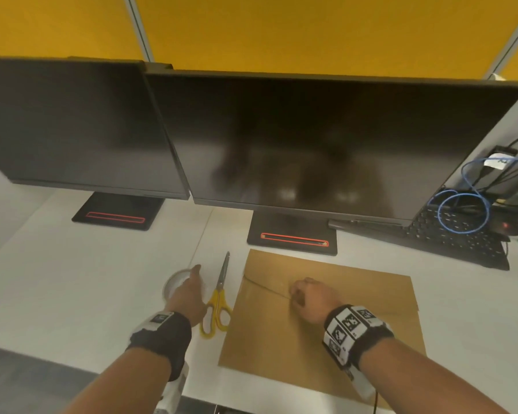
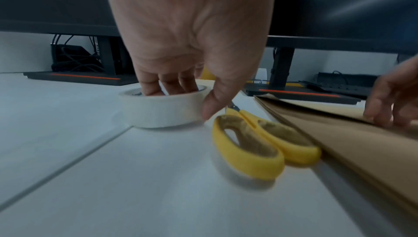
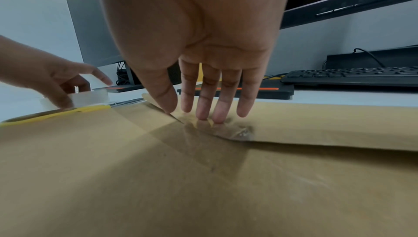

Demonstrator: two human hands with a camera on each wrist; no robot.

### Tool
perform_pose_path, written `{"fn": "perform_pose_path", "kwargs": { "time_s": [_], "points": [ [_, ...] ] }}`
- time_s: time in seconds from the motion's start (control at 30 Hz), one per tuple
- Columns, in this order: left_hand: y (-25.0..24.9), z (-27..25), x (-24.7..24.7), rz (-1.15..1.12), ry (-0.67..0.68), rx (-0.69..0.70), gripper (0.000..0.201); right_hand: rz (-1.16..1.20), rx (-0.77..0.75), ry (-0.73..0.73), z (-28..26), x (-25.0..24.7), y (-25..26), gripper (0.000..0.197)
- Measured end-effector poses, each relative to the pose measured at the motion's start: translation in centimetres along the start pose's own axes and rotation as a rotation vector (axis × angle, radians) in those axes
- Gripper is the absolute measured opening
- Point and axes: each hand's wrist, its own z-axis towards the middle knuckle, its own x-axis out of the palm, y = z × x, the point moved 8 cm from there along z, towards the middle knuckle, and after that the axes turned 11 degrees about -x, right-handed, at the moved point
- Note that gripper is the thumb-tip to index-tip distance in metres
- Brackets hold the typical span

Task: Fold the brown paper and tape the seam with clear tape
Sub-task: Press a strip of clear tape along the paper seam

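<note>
The brown paper (image 1: pixel 356 318) lies folded on the white desk, its flap edge running as a slanted seam. My right hand (image 1: pixel 296 294) rests on that seam with straight fingers (image 3: pixel 220 101), and the fingertips press a piece of clear tape (image 3: pixel 235 133) stuck over the seam. To the left, my left hand (image 1: pixel 189 286) holds the clear tape roll (image 2: pixel 158 112), which sits flat on the desk. Its fingers (image 2: pixel 172 85) reach into the roll's core and the thumb lies against the outer wall. Yellow-handled scissors (image 1: pixel 219 303) lie between the roll and the paper.
Two dark monitors (image 1: pixel 311 138) on black stands (image 1: pixel 292 234) stand right behind the paper and the tape. A black keyboard (image 1: pixel 461 237) and blue cables (image 1: pixel 464 210) sit at the back right. The desk's front edge (image 1: pixel 57 357) is close to my arms.
</note>
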Motion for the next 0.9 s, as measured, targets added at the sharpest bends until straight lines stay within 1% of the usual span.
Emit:
{"fn": "perform_pose_path", "kwargs": {
  "time_s": [0.1, 0.2, 0.27, 0.37, 0.43, 0.5, 0.57, 0.63, 0.73, 0.8, 0.87, 0.9],
  "points": [
    [-1.5, -0.8, -1.4, -0.138, -0.023, 0.017, 0.093, 0.009, 0.012, 0.002, 0.1, 0.1, -0.2, 0.029],
    [-4.3, -2.0, -2.8, -0.266, -0.06, 0.112, 0.089, 0.024, 0.008, -0.015, 0.1, 0.0, -0.2, 0.028],
    [-6.6, -2.9, -3.3, -0.332, -0.06, 0.194, 0.088, 0.037, 0.007, -0.029, 0.0, -0.2, -0.1, 0.029],
    [-10.1, -4.2, -2.8, -0.393, 0.003, 0.308, 0.081, 0.058, -0.02, -0.093, -0.5, -1.4, 0.2, 0.033],
    [-12.2, -5.1, -2.0, -0.427, 0.06, 0.359, 0.072, 0.099, -0.052, -0.148, -0.9, -2.3, 0.4, 0.038],
    [-14.4, -6.1, -0.8, -0.457, 0.143, 0.401, 0.062, 0.166, -0.085, -0.189, -1.7, -3.1, 0.3, 0.046],
    [-16.0, -7.1, 0.3, -0.523, 0.243, 0.438, 0.06, 0.223, -0.124, -0.22, -2.2, -3.7, 0.4, 0.053],
    [-17.4, -7.9, 1.3, -0.603, 0.327, 0.429, 0.061, 0.27, -0.154, -0.268, -3.2, -4.5, -0.1, 0.054],
    [-18.4, -8.7, 2.3, -0.721, 0.396, 0.371, 0.059, 0.348, -0.19, -0.351, -4.8, -5.5, -1.3, 0.047],
    [-18.8, -9.0, 2.9, -0.809, 0.464, 0.325, 0.055, 0.409, -0.203, -0.416, -5.8, -6.1, -2.3, 0.043],
    [-19.4, -9.6, 3.7, -0.869, 0.555, 0.291, 0.051, 0.437, -0.219, -0.449, -6.4, -6.3, -3.1, 0.033],
    [-19.6, -9.7, 4.0, -0.862, 0.568, 0.275, 0.049, 0.431, -0.227, -0.437, -6.5, -6.2, -3.3, 0.025]
  ]
}}
